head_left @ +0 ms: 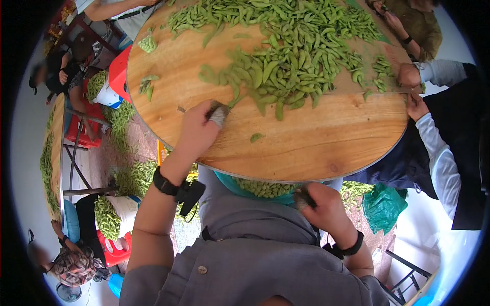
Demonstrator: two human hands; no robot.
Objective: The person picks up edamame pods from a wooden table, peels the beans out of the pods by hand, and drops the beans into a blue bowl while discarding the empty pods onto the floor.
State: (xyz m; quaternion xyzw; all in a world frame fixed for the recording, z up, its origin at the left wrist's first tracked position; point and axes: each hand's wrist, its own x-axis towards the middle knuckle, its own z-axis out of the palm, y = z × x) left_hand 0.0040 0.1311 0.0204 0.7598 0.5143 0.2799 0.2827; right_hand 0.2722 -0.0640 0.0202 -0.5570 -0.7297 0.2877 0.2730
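My left hand [200, 127] is over the wooden table with its fingers closed, a wrap on the fingertips. A blurred green soybean pod [236, 101] sticks out from the fingertips toward the heap of pods [301, 61]. Lower down, my right hand [326, 206] is held closed above the right side of a teal basin [229, 179] on my lap. Its fingertips look dark or covered, and whatever they hold is hidden. Small green beans [265, 188] lie in the basin, partly under the table edge. A single pod [256, 137] lies on the bare wood between my hands.
The round wooden table [306, 148] spans the front. At the right, another person's hands [410, 76] are at its edge. A green plastic bag [385, 208] is on the floor at right. White buckets of pods [122, 211] and red stools [118, 250] stand left, among scattered pods.
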